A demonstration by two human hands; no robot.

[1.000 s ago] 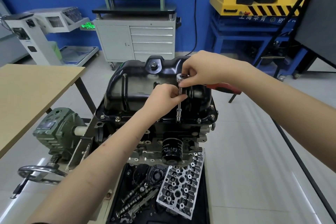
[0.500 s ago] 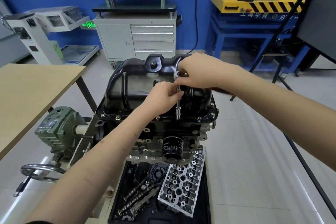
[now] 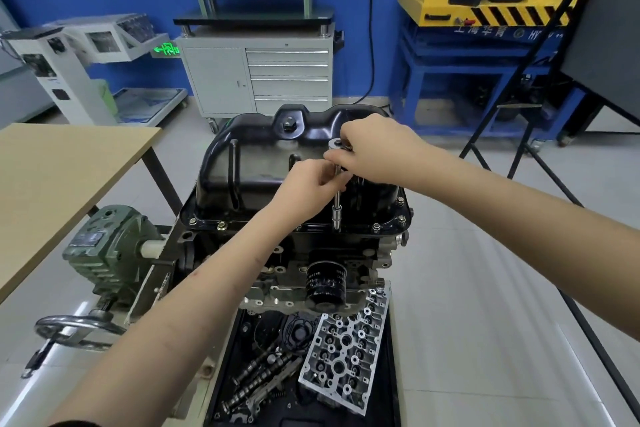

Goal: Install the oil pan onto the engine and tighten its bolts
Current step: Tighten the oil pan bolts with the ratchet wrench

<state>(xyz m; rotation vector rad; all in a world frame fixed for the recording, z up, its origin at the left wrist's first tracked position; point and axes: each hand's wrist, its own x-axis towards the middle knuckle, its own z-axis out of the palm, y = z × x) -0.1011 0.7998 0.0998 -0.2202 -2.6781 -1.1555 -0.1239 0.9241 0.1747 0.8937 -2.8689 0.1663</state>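
Here both hands [image 3: 346,173] grip the ratchet [image 3: 337,198] over the oil pan [image 3: 249,163]

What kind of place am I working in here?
Most likely an automotive training workshop. A black steel oil pan sits on an engine held in a stand, a grey metal tool cabinet with drawers stands behind it, and a silver cylinder head lies in a parts tray below.

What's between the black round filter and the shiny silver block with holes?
Nothing: in the head view the filter sits just above the block, its bottom rim meeting the block's top edge.
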